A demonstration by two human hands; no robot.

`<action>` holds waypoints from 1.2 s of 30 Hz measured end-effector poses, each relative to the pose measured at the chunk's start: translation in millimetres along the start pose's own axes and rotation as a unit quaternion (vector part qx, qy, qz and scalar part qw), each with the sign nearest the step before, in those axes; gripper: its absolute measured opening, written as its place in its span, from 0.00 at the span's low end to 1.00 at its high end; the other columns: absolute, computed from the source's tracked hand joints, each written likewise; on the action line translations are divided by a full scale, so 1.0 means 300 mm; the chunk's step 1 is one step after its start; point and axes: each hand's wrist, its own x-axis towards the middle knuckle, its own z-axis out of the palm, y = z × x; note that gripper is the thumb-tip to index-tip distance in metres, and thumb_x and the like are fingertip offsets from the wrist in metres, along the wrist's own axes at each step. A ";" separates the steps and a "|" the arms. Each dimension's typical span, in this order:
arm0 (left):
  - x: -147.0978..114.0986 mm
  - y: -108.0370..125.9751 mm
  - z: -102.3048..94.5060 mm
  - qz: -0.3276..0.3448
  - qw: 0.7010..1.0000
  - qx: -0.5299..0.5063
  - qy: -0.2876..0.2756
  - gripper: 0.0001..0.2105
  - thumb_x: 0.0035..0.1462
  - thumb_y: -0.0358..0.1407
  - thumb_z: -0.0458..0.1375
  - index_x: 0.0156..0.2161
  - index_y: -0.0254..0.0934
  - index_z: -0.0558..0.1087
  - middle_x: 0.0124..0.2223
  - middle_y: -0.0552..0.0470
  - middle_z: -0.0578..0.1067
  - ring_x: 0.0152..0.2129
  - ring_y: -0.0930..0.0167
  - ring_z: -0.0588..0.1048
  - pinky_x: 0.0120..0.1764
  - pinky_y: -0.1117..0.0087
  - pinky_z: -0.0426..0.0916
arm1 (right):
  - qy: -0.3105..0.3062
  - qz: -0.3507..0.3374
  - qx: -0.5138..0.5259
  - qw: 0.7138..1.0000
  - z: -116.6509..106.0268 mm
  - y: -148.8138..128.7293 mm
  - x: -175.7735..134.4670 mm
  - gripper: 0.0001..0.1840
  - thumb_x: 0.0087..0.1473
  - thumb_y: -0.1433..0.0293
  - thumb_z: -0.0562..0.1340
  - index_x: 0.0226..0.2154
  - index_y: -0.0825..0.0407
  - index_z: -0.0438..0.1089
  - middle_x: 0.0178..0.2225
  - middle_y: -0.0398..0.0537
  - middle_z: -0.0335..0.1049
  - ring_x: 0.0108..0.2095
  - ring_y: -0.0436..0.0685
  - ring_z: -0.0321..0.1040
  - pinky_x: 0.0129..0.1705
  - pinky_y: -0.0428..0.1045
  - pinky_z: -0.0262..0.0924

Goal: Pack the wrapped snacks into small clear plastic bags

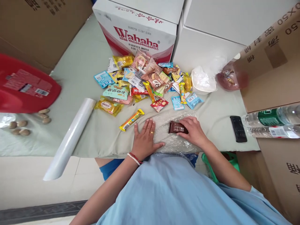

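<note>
A sheet of clear plastic film (161, 137) lies wrinkled on the cloth in front of me. My left hand (144, 139) is flat with its fingers spread, pressing on the film's left edge. On the right part of the film rests a dark brown wrapped snack (175, 127); my right hand (192, 129) grips its right end between thumb and fingers. Just beyond my left hand lies a yellow-orange snack stick (131, 120). A heap of wrapped snacks (153, 80) in many colours spreads out farther back.
A white film roll (70, 137) overhangs the table's front edge at left, near a red container (25, 84) and several walnuts (22, 123). Behind the snacks stands a Wahaha carton (138, 31). A white bowl (203, 82), a black phone (238, 128) and plastic bottles (272, 117) are at right.
</note>
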 end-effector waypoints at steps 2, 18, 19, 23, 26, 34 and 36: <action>0.003 0.003 0.001 -0.006 1.000 0.010 -0.001 0.52 0.60 0.65 0.54 0.75 0.29 0.48 0.76 0.30 0.48 0.73 0.48 0.50 0.70 0.34 0.27 | -0.028 -0.019 -0.030 0.999 0.003 -0.017 0.013 0.32 0.56 0.60 0.71 0.61 0.50 0.70 0.57 0.57 0.73 0.61 0.73 0.58 0.63 0.68 0.54; 0.013 0.016 0.007 -0.029 0.997 0.059 -0.030 0.58 0.54 0.69 0.56 0.75 0.25 0.48 0.77 0.28 0.43 0.74 0.45 0.44 0.69 0.32 0.28 | -0.044 -0.030 -0.012 0.999 -0.017 -0.098 -0.009 0.27 0.58 0.67 0.68 0.59 0.55 0.70 0.54 0.59 0.72 0.60 0.70 0.56 0.61 0.63 0.54; 0.012 0.019 0.007 -0.030 0.997 0.059 -0.033 0.58 0.54 0.68 0.57 0.75 0.25 0.48 0.77 0.28 0.43 0.74 0.45 0.44 0.68 0.32 0.28 | -0.053 -0.031 -0.018 0.998 -0.003 -0.112 0.000 0.27 0.58 0.67 0.68 0.59 0.55 0.70 0.54 0.59 0.71 0.60 0.70 0.56 0.62 0.63 0.53; 0.008 0.027 0.005 -0.036 0.997 0.051 -0.045 0.58 0.54 0.67 0.58 0.75 0.26 0.47 0.77 0.28 0.44 0.74 0.45 0.45 0.69 0.32 0.28 | -0.065 -0.016 -0.029 0.997 0.047 -0.127 0.019 0.27 0.59 0.67 0.68 0.60 0.55 0.69 0.55 0.60 0.71 0.60 0.71 0.56 0.61 0.63 0.52; 0.005 0.028 0.009 -0.037 0.998 0.047 -0.038 0.59 0.54 0.68 0.57 0.75 0.25 0.46 0.76 0.27 0.44 0.74 0.45 0.46 0.69 0.32 0.28 | -0.063 -0.020 -0.024 0.998 0.050 -0.115 0.015 0.27 0.59 0.67 0.68 0.59 0.54 0.70 0.55 0.59 0.71 0.60 0.70 0.57 0.60 0.62 0.54; -0.025 0.006 0.007 0.003 0.996 0.011 0.088 0.56 0.55 0.63 0.62 0.75 0.27 0.46 0.75 0.24 0.50 0.73 0.43 0.48 0.69 0.32 0.35 | -0.052 -0.025 -0.022 0.998 0.052 -0.093 0.013 0.29 0.58 0.66 0.70 0.60 0.54 0.70 0.54 0.60 0.71 0.59 0.71 0.58 0.61 0.65 0.56; -0.051 -0.014 -0.013 0.063 0.989 -0.005 0.135 0.45 0.61 0.51 0.62 0.75 0.34 0.48 0.74 0.30 0.57 0.74 0.47 0.49 0.70 0.33 0.36 | -0.035 -0.032 -0.006 0.999 0.053 -0.080 0.009 0.31 0.57 0.65 0.71 0.61 0.54 0.69 0.56 0.61 0.70 0.60 0.72 0.59 0.62 0.67 0.56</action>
